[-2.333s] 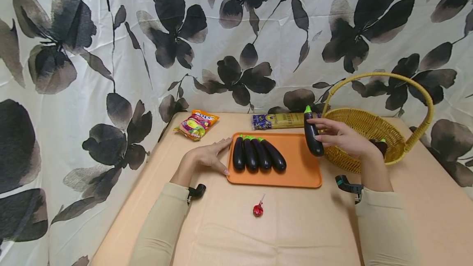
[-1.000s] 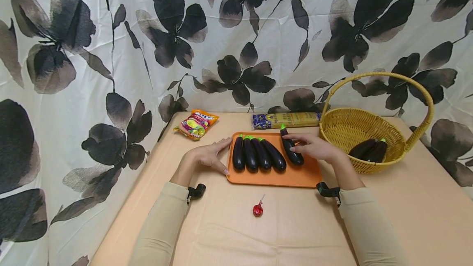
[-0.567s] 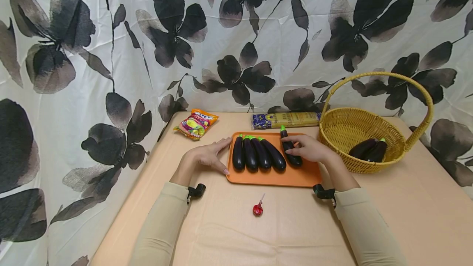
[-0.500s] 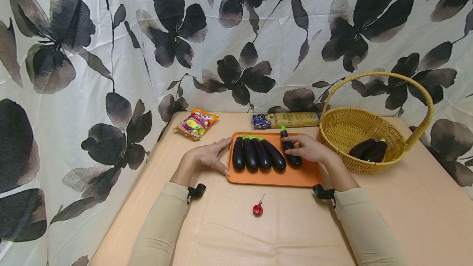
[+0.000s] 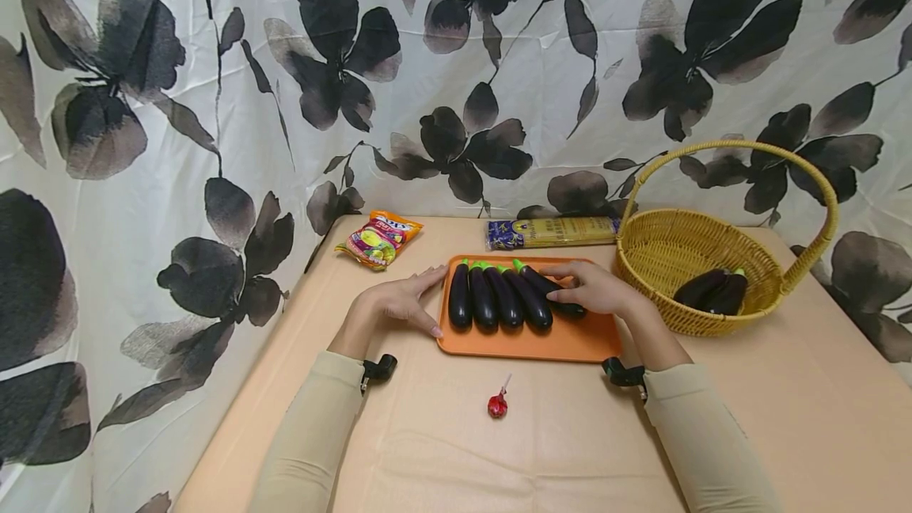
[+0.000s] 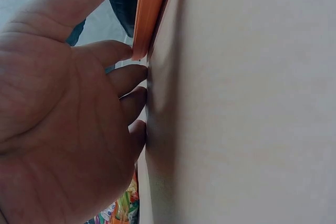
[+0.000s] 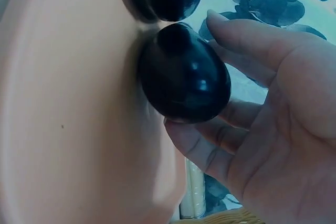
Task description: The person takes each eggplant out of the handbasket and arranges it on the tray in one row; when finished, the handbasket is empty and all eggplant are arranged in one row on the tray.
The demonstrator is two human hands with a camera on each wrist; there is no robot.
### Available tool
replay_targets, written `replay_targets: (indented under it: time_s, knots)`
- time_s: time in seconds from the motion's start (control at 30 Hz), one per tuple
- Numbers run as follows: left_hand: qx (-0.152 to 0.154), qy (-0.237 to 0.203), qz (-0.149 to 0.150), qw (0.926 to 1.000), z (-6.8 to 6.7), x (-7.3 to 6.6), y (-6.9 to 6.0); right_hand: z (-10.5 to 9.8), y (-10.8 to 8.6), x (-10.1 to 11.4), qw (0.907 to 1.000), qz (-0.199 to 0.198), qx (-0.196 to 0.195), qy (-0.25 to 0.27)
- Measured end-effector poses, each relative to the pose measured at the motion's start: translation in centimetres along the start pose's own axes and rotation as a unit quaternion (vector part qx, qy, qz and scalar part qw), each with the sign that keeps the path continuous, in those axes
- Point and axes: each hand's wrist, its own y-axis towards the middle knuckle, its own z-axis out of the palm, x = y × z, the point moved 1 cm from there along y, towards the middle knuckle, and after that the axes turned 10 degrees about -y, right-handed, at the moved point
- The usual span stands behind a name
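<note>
On an orange tray (image 5: 527, 345), several dark purple eggplants (image 5: 484, 299) with green stems lie side by side toward the left. Another eggplant (image 5: 539, 282) slants beside them, its stem end near the row and its thick end toward the right. My right hand (image 5: 598, 289) holds this one, thumb on the near side and fingers beyond. In the right wrist view the curved fingers surround the glossy rounded end of the eggplant (image 7: 184, 77). My left hand (image 5: 402, 301) rests at the tray's left edge, fingers extended, thumb against the near-left rim; the left wrist view shows its palm (image 6: 63, 119).
A yellow wicker basket (image 5: 673, 240) with a tall handle stands at the right, two eggplants (image 5: 712, 291) inside. Behind the tray lies a blue and yellow long packet (image 5: 552, 233). A candy bag (image 5: 380, 240) sits at back left. A red lollipop (image 5: 498, 404) lies in front.
My right hand has brought an eggplant from beside the basket onto the tray. Over the last half second its stem end has swung left toward the row. The left hand has stayed put.
</note>
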Motion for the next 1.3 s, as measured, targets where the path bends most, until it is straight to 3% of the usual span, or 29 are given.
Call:
replay_targets:
  time_s: [0.7,0.93,1.3]
  knots:
    - [0.003,-0.003,0.001,1.0000,-0.04,-0.04,-0.03,0.00,0.07,-0.29,0.9996,0.009,0.016,0.020]
    - [0.003,-0.001,0.001,1.0000,-0.08,-0.05,-0.04,0.06,0.03,-0.44,0.9999,0.008,0.014,-0.003]
    - [0.005,-0.002,0.005,1.0000,-0.10,-0.05,0.07,0.23,0.06,-0.74,0.9991,-0.011,0.022,0.034]
